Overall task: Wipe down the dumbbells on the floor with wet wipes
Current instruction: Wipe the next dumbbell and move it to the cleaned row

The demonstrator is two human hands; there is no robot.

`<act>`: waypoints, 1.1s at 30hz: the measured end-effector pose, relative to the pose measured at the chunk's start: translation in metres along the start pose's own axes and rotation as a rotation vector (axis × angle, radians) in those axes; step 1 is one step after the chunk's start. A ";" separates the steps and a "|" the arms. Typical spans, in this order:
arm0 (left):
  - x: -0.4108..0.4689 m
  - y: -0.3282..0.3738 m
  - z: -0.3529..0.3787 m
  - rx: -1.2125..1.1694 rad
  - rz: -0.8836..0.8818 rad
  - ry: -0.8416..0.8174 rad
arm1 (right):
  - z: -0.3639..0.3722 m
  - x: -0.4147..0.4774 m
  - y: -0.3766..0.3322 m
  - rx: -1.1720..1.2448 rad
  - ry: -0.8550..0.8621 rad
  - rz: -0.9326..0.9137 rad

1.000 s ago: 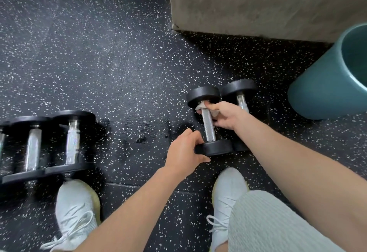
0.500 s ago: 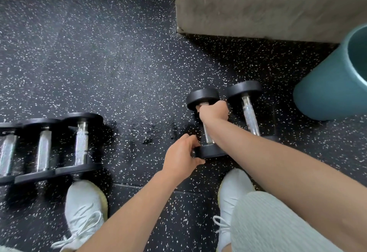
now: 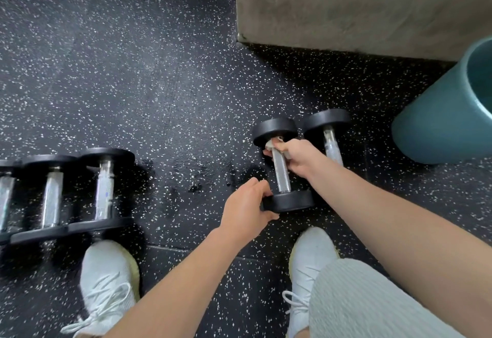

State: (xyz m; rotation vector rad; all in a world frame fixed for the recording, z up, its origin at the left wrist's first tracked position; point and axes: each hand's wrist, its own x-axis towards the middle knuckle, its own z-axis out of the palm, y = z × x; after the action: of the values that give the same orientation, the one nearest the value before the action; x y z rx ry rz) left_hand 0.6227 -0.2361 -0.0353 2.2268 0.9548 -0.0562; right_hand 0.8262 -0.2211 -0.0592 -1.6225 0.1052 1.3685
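On floor [image 3: 159,98], left hand [image 3: 246,209] gripping dumbbell [image 3: 280,175] end, right hand [image 3: 298,156] clutching wipe [image 3: 270,146] on handle.

No text, number or brand can be read. One dumbbell [image 3: 103,191] at the left has a small bluish mark [image 3: 106,194] on its handle, too blurred to read.

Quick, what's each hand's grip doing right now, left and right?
Left-hand grip: closed on the near end weight of the dumbbell.
Right-hand grip: closed, holding a wet wipe around that dumbbell's handle, near the far weight.
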 end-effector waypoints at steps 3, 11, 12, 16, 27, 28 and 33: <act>-0.002 -0.001 0.001 -0.002 -0.003 0.015 | 0.021 0.004 0.009 -0.122 0.304 -0.095; -0.004 0.000 0.004 -0.007 0.000 0.028 | 0.015 -0.036 0.011 -0.844 0.543 -0.473; -0.004 0.000 0.004 -0.007 0.000 0.028 | 0.008 -0.041 0.010 -0.925 0.496 -0.496; -0.003 0.000 0.005 -0.007 -0.001 0.033 | -0.013 -0.062 0.006 -1.253 0.318 -0.523; -0.002 0.007 0.006 0.011 0.009 0.035 | -0.017 -0.075 -0.008 -1.692 0.129 -0.190; -0.001 0.008 0.006 0.016 0.012 0.036 | -0.015 -0.074 -0.010 -1.690 0.117 -0.163; -0.001 0.006 0.008 0.023 0.007 0.045 | -0.003 -0.081 -0.005 -1.709 0.156 -0.189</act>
State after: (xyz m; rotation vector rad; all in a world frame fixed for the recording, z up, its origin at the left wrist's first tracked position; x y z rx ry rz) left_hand 0.6277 -0.2450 -0.0372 2.2616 0.9751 -0.0136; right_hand 0.8023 -0.2602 0.0079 -2.9132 -1.4441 1.0791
